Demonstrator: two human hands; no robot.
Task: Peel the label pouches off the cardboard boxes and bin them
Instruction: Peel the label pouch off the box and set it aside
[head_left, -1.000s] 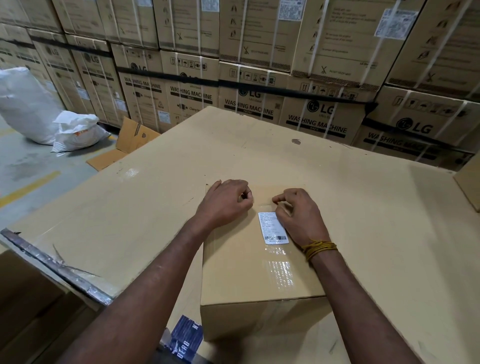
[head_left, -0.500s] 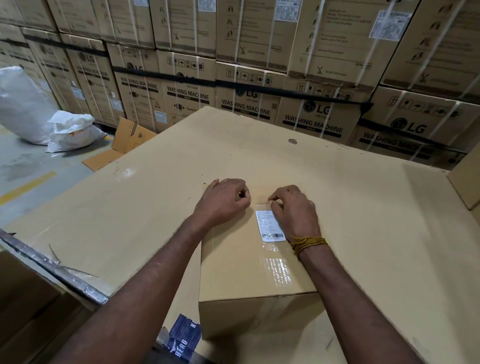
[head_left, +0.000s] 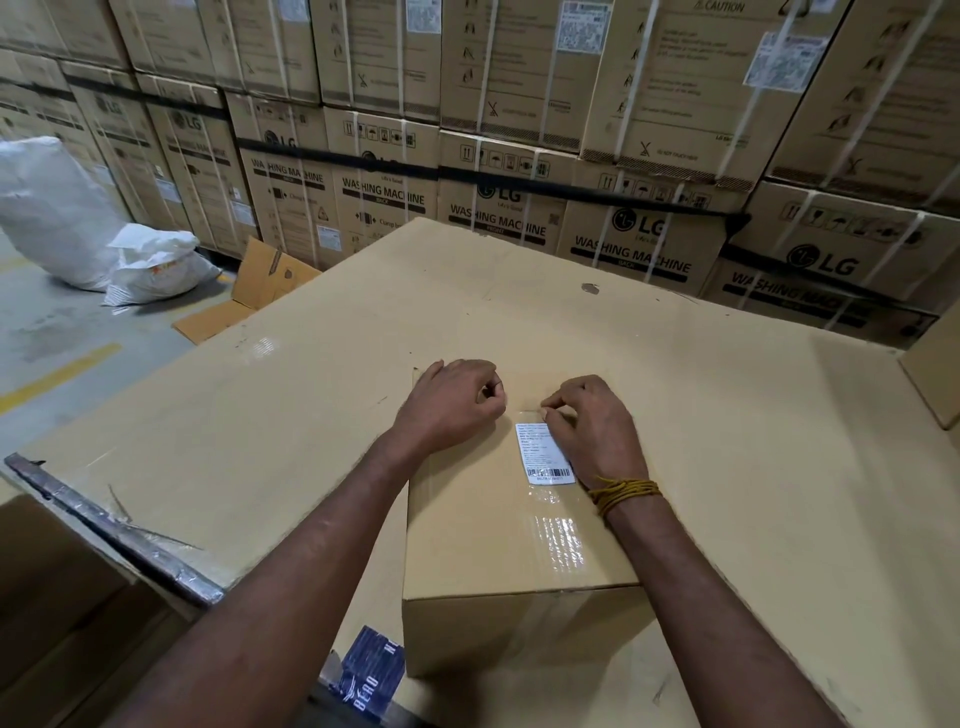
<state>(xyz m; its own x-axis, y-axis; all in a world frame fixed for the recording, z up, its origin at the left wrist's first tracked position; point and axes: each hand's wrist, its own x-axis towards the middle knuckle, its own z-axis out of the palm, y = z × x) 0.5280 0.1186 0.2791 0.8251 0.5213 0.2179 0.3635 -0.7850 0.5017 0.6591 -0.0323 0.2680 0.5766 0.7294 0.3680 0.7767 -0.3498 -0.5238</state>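
A small cardboard box (head_left: 467, 540) lies on a large flat cardboard surface (head_left: 753, 467) in front of me. A white barcode label (head_left: 540, 457) sits under a clear shiny pouch (head_left: 561, 535) along the box top. My right hand (head_left: 597, 431) rests over the label's right side, thumb and fingertips pinching at the pouch's far edge. My left hand (head_left: 452, 402) lies on the box's far left top, fingers curled in a loose fist with nothing visible inside.
Stacked washing machine cartons (head_left: 519, 156) wall off the far side. White sacks (head_left: 67, 218) and a flattened carton (head_left: 249, 291) lie on the floor at left. Another box corner (head_left: 935, 374) shows at right. A dark blue printed piece (head_left: 371, 670) sits below the box.
My right hand has slid slightly left over the label, its fingertips now at the pouch's far edge. The left hand has barely moved.
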